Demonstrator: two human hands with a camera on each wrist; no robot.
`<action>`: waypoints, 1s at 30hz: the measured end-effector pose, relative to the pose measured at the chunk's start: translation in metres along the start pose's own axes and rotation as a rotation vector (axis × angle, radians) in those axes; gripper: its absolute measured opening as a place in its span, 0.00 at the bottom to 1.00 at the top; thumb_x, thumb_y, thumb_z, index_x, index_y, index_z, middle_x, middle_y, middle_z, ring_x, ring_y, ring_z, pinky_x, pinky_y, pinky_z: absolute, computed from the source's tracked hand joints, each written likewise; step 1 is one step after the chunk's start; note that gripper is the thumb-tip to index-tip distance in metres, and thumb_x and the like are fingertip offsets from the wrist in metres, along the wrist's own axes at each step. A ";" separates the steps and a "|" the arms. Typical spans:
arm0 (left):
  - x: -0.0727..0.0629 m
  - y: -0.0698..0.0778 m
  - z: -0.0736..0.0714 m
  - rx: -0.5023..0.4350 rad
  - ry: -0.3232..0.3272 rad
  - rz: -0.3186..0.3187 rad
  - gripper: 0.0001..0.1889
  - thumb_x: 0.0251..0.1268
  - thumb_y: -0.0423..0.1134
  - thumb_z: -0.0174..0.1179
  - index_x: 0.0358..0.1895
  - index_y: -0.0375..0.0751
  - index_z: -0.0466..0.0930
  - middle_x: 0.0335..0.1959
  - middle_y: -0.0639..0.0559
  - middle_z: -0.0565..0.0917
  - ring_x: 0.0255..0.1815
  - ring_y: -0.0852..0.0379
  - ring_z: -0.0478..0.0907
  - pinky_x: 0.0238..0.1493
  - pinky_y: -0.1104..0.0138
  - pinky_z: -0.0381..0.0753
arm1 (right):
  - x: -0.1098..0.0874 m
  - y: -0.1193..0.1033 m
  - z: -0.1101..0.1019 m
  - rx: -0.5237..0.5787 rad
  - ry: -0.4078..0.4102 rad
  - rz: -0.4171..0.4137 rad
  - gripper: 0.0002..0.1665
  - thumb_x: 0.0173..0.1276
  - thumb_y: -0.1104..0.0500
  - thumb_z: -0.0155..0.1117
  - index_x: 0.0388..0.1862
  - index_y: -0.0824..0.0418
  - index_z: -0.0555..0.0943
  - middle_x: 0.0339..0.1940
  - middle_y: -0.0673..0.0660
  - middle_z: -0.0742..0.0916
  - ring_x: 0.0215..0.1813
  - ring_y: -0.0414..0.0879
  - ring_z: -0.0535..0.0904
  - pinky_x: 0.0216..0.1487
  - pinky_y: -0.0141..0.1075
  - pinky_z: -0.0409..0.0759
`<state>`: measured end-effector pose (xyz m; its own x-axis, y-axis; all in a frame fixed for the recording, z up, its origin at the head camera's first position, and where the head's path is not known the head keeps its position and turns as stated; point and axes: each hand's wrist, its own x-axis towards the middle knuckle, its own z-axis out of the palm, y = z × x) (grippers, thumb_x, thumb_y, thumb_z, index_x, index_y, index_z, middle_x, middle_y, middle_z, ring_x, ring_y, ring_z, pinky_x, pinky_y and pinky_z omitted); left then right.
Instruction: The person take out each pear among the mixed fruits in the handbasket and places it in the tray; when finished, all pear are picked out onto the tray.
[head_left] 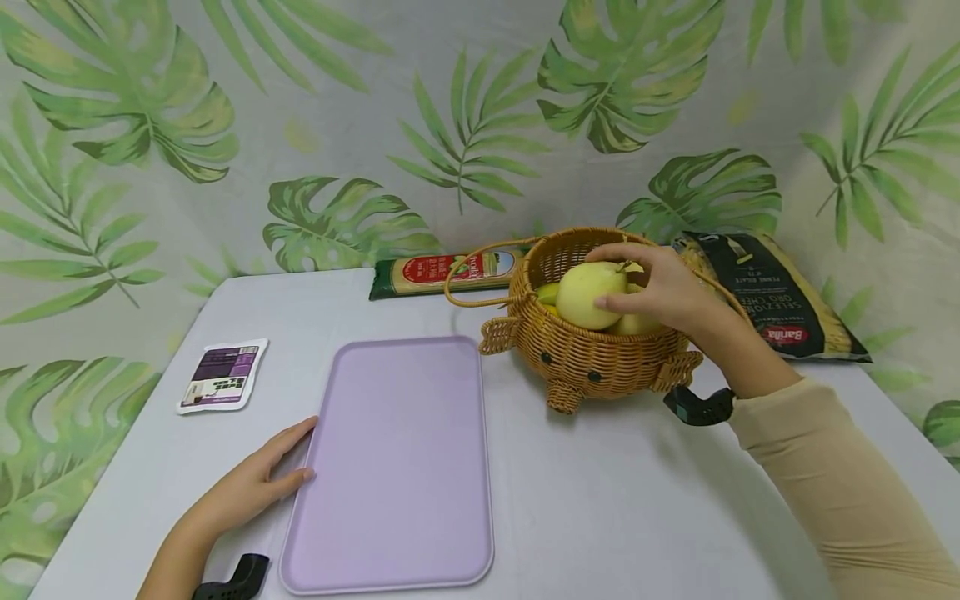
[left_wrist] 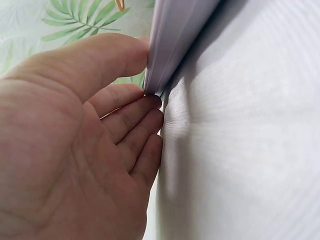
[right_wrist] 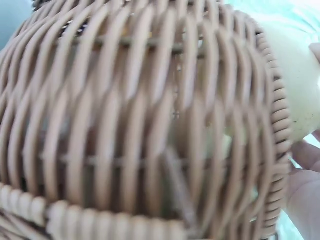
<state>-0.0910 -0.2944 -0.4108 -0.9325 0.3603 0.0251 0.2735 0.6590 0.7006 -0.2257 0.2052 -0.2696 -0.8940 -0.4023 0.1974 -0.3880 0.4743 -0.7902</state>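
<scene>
- presently, your two hands are well apart from each other.
- your right hand (head_left: 663, 283) grips a pale round fruit (head_left: 588, 293), with the thumb on its near side and the fingers over its top, close to the short stem.
- this fruit is at the mouth of the wicker basket (head_left: 592, 362) and it rises above the front rim; you cannot tell if it rests on what lies below.
- inside the basket, something yellow-green (head_left: 548, 293) lies to the left of this fruit, and a second pale fruit (head_left: 637, 323) is partly behind your fingers.
- the basket has an animal shape, with snout, dark eyes and two ears, and its snout is turned toward you.
- your left hand (head_left: 251, 487) has its fingers relaxed; its thumb and fingertips touch the left edge of the lilac tray (head_left: 397, 458), which lies flat on the white table (head_left: 600, 500).
- to the left of the tray lies a purple and white pouch (head_left: 223, 377).
- behind the tray is a green and red packet (head_left: 435, 273), and right of the basket leans a black bag (head_left: 780, 304).
</scene>
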 end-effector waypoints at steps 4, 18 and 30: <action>0.000 0.000 0.000 0.004 0.004 0.011 0.33 0.62 0.43 0.56 0.69 0.48 0.54 0.65 0.40 0.59 0.63 0.69 0.48 0.52 0.88 0.45 | 0.000 -0.005 0.000 0.030 0.019 -0.068 0.29 0.53 0.66 0.68 0.56 0.66 0.72 0.54 0.57 0.74 0.48 0.48 0.72 0.44 0.32 0.73; -0.001 0.000 0.000 0.002 0.006 0.014 0.33 0.62 0.43 0.56 0.69 0.48 0.54 0.65 0.40 0.59 0.64 0.66 0.49 0.52 0.88 0.45 | 0.007 -0.053 0.042 0.242 0.049 -0.268 0.30 0.50 0.72 0.66 0.55 0.70 0.72 0.54 0.60 0.76 0.47 0.50 0.72 0.45 0.36 0.73; 0.000 0.003 0.000 -0.004 0.007 0.018 0.33 0.62 0.43 0.56 0.69 0.45 0.54 0.65 0.39 0.59 0.66 0.56 0.51 0.52 0.88 0.45 | 0.048 -0.065 0.153 0.302 0.051 -0.234 0.27 0.49 0.64 0.69 0.52 0.61 0.76 0.52 0.53 0.77 0.48 0.47 0.72 0.44 0.39 0.75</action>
<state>-0.0899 -0.2925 -0.4081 -0.9291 0.3674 0.0424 0.2890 0.6498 0.7030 -0.2090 0.0358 -0.2974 -0.8021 -0.4290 0.4155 -0.5063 0.1194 -0.8541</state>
